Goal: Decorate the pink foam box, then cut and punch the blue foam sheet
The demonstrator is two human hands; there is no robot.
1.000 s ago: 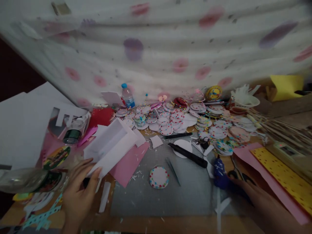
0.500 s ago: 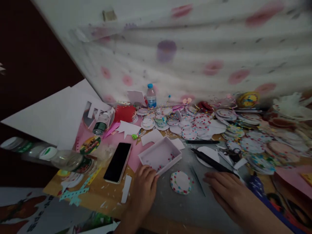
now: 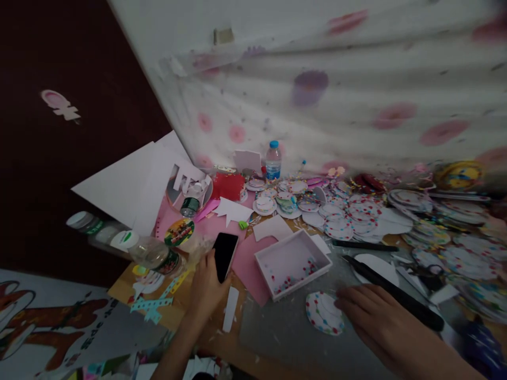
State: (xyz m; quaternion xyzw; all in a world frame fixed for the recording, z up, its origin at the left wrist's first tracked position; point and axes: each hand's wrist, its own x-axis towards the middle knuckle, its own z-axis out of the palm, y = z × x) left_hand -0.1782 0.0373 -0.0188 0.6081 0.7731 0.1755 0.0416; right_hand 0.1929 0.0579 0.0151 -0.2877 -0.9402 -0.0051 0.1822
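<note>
My left hand (image 3: 208,285) is closed around the near left part of a black-screened smartphone (image 3: 226,252) lying on the table. My right hand (image 3: 380,314) hovers over the grey mat, fingers outstretched and slightly curled, their tips blurred. Those fingertips are at the right edge of a round white paper piece (image 3: 325,312) rimmed with red and blue dots; whether they touch it I cannot tell. Behind the paper piece stands a shallow white box (image 3: 293,261) with small red and blue bits inside. A black utility knife (image 3: 392,290) lies just beyond my right hand.
Piles of dotted paper circles (image 3: 340,227) fill the back and right. Plastic bottles (image 3: 148,253) lie at the left, and a blue-capped bottle (image 3: 273,161) stands by the curtain (image 3: 356,79). Dark-handled scissors (image 3: 431,274) lie at the right. A paper strip (image 3: 231,309) is near the front.
My left hand has left the white box's corner and moved left onto the smartphone. My right hand has come closer to the round paper piece; the tweezers seen earlier are now hidden. The view has turned left.
</note>
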